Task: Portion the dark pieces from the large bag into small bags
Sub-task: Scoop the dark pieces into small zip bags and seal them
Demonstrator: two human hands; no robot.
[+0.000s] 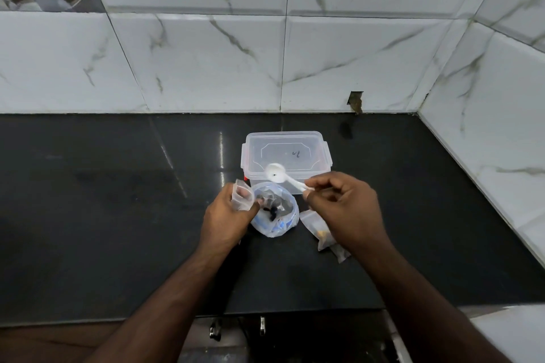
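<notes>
Left hand (228,216): pinches small bag (242,195) open; beside large bag (275,211)
Right hand (343,206): pinches white spoon (281,175) handle; bowl above box (284,153)

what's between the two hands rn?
In the head view, the open large clear plastic bag of dark pieces sits on the black countertop between the left hand and right hand.

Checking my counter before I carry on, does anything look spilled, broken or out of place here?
No spill shows on the counter. One oddity: a chipped hole in the wall tile behind the plastic container, just above the counter edge, with brownish staining.
</notes>
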